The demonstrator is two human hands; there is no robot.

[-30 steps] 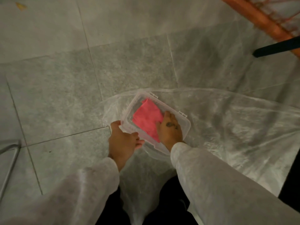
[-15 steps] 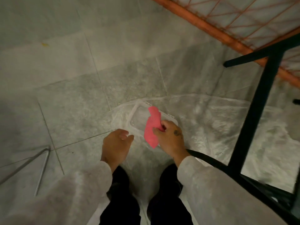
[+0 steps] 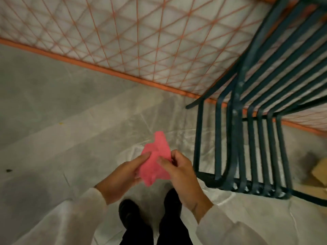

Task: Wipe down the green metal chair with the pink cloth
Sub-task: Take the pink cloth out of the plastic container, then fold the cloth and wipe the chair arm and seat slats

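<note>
Since half a second ago: left hand (image 3: 122,175) has joined the right hand (image 3: 182,174) on the pink cloth (image 3: 156,161), the clear box is out of view, and the view has tipped up so the chair fills the right side. The cloth is bunched and held in the air in front of the body, around 6 o'clock of frame centre. The left thumb and fingers pinch its left side, the right thumb and curled fingers pinch its right side, and one corner sticks up toward 12. The green metal chair (image 3: 235,121) stands at 2–3 o'clock from the cloth. Its nearest slat is close to the right hand but not touching, and nothing lies in the gap between them. The chair's curved slats run from the top right corner down to a front bar at 4 o'clock, and its surface looks scuffed or dusty in spots. Behind it, an orange mesh panel (image 3: 123,32) spans 10 to 2 o'clock, and its bottom rail (image 3: 106,68) shuts off that side. Open tiled floor (image 3: 44,103) lies at 8–10 o'clock. White plastic sheet (image 3: 265,209) is underfoot and runs under the chair. Black shoes (image 3: 131,214) are at 6 o'clock. A piece of cardboard (image 3: 318,172) lies at the 3–4 o'clock edge, beyond the chair. A dark speck (image 3: 8,170) is on the floor at 9.
</note>
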